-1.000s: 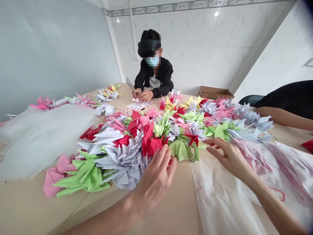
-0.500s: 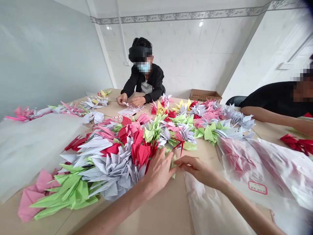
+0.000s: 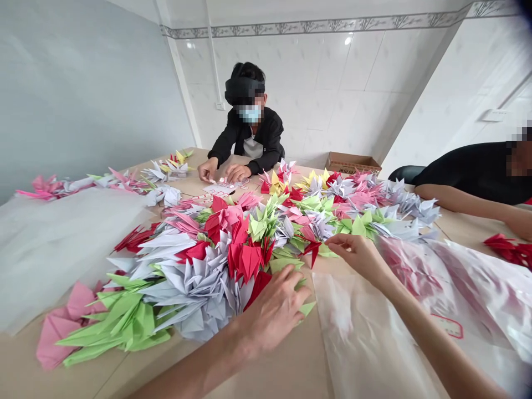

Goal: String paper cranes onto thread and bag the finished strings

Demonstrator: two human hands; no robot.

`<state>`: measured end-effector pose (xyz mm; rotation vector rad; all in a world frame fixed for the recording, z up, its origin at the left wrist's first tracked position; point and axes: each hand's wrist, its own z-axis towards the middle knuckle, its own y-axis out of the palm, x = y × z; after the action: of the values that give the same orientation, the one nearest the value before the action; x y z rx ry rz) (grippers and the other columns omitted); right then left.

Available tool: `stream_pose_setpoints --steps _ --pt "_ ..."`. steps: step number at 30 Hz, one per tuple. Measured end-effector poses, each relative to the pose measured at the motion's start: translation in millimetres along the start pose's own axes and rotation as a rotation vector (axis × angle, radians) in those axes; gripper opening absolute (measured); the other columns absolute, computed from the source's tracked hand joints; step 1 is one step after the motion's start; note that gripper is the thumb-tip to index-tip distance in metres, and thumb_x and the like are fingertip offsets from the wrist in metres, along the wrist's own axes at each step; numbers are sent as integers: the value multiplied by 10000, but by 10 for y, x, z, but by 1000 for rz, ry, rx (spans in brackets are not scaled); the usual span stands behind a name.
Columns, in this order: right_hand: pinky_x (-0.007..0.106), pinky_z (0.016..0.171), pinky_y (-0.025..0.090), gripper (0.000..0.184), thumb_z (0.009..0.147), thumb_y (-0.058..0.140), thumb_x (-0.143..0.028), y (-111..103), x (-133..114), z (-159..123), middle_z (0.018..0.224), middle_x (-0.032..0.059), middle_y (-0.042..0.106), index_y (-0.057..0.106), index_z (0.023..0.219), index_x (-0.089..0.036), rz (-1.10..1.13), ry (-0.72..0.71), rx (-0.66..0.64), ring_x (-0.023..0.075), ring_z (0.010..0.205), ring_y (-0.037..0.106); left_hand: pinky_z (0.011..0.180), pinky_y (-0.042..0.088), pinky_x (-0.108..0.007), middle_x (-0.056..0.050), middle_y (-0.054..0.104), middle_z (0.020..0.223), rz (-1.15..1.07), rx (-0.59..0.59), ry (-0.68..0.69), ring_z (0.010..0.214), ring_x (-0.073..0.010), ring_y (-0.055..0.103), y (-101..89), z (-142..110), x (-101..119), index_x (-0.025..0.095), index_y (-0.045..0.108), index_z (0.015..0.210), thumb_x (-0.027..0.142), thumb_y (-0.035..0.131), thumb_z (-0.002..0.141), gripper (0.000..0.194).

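A big heap of folded paper cranes (image 3: 233, 244) in red, pink, green, lilac and yellow covers the tan table (image 3: 291, 366). My left hand (image 3: 274, 313) is at the heap's near edge, its fingers curled over green paper cranes (image 3: 305, 307). My right hand (image 3: 357, 252) reaches into the heap further back. Its fingertips are pinched at a red crane (image 3: 312, 249), and I cannot tell whether they hold it.
Clear plastic bags (image 3: 374, 332) lie on the right, one holding pink cranes (image 3: 407, 271). White sheeting (image 3: 54, 244) covers the left. A masked person in black (image 3: 249, 138) works at the far end. Another person's arm (image 3: 474, 202) rests at right. A cardboard box (image 3: 353, 163) stands behind.
My hands met at the green cranes half a second ago. Now the left has drawn back toward me with green paper under it, and the right has moved out to a red crane.
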<state>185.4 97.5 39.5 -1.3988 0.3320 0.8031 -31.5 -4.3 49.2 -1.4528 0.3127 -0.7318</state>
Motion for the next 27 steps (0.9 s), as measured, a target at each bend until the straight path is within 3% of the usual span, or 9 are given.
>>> stream_pose_setpoints --steps 3,8,10,15,20,27 --pt "253 587 406 222 827 507 -308 48 -141 -43 800 31 644 696 887 -209 -28 -97 16 128 609 525 1107 274 -355 -33 585 1108 39 -31 95 1219 -208 430 -82 -33 12 190 617 959 241 619 805 162" --pt "267 681 380 271 889 429 -166 169 -304 -59 830 51 557 692 897 -228 -241 -515 -100 154 773 490 974 392 -305 -32 543 1172 -65 -72 67 1188 -198 451 -240 -38 21 196 644 807 252 588 829 83" --pt "281 688 361 270 887 432 -137 249 -341 -41 837 58 537 686 901 -229 -366 -602 -112 168 797 456 869 431 -279 -33 570 1111 -89 -130 8 1068 -181 535 -292 -48 -5 179 634 731 260 581 836 143" --pt "317 720 330 207 808 542 -92 437 -347 57 863 62 528 673 887 -231 -593 -665 -115 200 862 418 630 393 -231 20 626 818 -147 -229 -114 726 -117 583 -369 -120 -161 167 597 688 288 608 816 177" --pt "305 746 334 97 796 610 -147 525 -279 131 851 50 541 659 750 -217 -585 -698 -154 195 882 416 576 329 -218 24 628 766 -187 -213 -125 672 -99 558 -408 -170 -258 157 564 630 233 617 793 187" --pt "295 742 344 149 867 541 -200 440 -226 92 853 54 562 630 748 -187 -557 -693 -131 184 833 409 590 326 -226 -1 612 725 -232 -169 -158 662 -110 548 -426 -157 -283 154 577 607 222 576 802 207"
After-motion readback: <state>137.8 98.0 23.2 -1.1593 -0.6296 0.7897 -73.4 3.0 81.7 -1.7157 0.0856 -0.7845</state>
